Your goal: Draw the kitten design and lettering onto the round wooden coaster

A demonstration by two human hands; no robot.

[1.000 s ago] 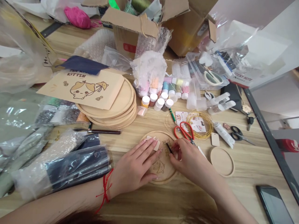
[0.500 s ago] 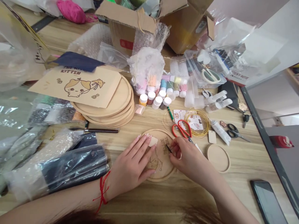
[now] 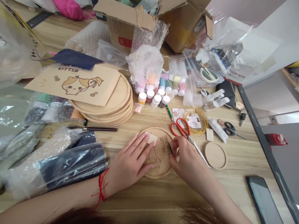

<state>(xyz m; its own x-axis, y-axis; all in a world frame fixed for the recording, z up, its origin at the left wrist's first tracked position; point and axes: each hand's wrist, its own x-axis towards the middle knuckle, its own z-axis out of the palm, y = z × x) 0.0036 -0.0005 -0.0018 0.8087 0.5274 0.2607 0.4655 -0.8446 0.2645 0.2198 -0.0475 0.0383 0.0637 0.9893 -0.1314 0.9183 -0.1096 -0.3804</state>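
A round wooden tray (image 3: 157, 175) lies in front of me, with a line drawing and dark lettering on its face. My left hand (image 3: 133, 158) rests flat on its left part, fingers stretched out and slightly spread. Under those fingertips is a small cream-coloured rectangular piece (image 3: 153, 139). At the tray's right edge, my right hand (image 3: 183, 155) pinches a thin dark stick-like tool (image 3: 171, 148), whose tip is by the lettering; its exact kind cannot be made out. Red-handled scissors (image 3: 187, 132) lie just beyond my right hand.
A stack of wooden trays (image 3: 123, 109) bears a kitten-print sheet (image 3: 77, 84). Paint jars (image 3: 156, 101) and gold wire (image 3: 203, 124) lie behind my hands. Rightward are a small round tray (image 3: 216, 155), a white tube (image 3: 218, 130), black scissors (image 3: 233, 130) and a phone (image 3: 265, 199). Plastic-wrapped packs (image 3: 74, 165) lie left.
The dark tool's tip has shifted slightly up and right along the lettering, standing steeper in my right hand. My left hand stays on the tray. The whole view has shifted a little.
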